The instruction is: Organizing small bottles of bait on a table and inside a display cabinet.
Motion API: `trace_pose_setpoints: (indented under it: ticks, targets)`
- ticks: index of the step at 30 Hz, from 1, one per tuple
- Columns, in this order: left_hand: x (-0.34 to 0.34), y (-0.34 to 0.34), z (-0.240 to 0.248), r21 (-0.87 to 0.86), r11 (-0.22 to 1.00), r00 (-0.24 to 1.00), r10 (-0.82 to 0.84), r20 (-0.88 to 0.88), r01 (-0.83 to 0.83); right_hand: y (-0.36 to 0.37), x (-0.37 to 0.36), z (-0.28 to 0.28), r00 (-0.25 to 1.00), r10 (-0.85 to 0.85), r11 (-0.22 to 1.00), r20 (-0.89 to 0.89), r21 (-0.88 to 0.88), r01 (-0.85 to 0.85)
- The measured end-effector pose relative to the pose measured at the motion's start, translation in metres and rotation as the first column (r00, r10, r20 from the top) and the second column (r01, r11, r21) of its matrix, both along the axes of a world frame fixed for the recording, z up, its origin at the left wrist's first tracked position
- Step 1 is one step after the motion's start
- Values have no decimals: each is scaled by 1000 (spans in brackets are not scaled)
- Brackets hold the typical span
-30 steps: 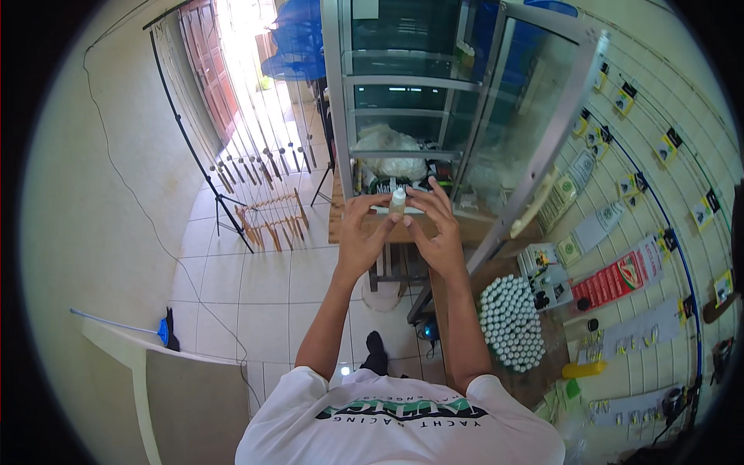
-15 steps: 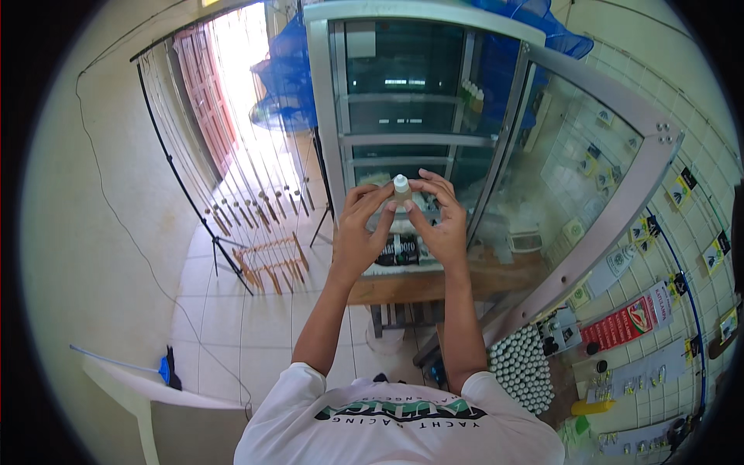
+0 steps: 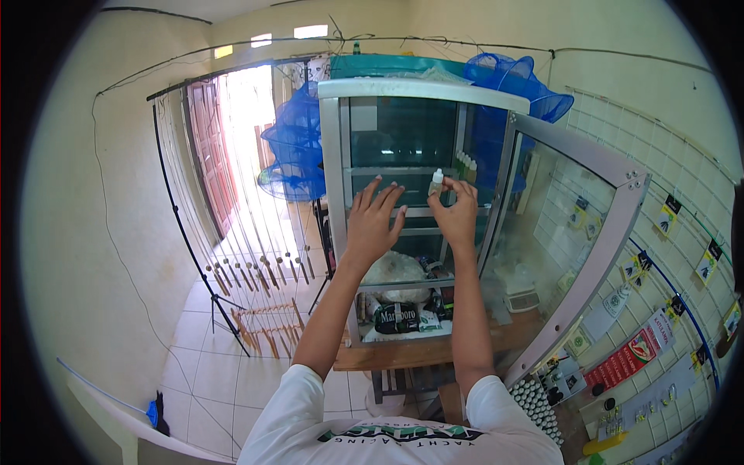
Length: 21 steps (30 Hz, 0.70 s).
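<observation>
A small dropper bottle [image 3: 435, 184] with a white cap and pale contents stands upright between the thumb and fingers of my right hand [image 3: 457, 211]. My left hand [image 3: 377, 221] is open, its fingers spread, a short way left of the bottle and apart from it. Both hands are raised before the glass cabinet [image 3: 335, 232], whose framed glass door [image 3: 577, 225] is swung out to the right. On a shelf behind my right hand stands a short row of similar white-capped bottles [image 3: 467, 164].
Low in the cabinet lie a black package [image 3: 396, 317] and a pale plastic bag [image 3: 395, 271]. Many white-capped bottles [image 3: 535, 407] stand in rows at lower right. Small packets hang on a wire grid [image 3: 612, 139]. Rods hang from a black stand [image 3: 177, 209] at left, near blue nets [image 3: 294, 147].
Both hands held the bottle before; now my left hand has let go and opened. My right hand has carried the bottle rightward, toward the shelf bottles. The view has tilted upward.
</observation>
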<state>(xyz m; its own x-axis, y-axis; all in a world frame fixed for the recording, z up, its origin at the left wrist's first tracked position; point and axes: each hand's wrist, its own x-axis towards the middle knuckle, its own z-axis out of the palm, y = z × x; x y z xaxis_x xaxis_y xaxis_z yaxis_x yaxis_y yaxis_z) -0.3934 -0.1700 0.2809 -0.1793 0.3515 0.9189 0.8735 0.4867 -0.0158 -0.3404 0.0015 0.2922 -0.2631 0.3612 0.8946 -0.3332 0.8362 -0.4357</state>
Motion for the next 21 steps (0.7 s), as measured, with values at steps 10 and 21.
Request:
trace_pose_setpoints:
  ticks: [10,21]
  targets:
    - [-15,5,-19,-10,995,995,96,40,-96,19,-15,-9,982,-112,994,149,28,109]
    - [-11,5,-21,9,997,997,74,34,-74,-7,-2,-26,965,-203,920,-167,304,246]
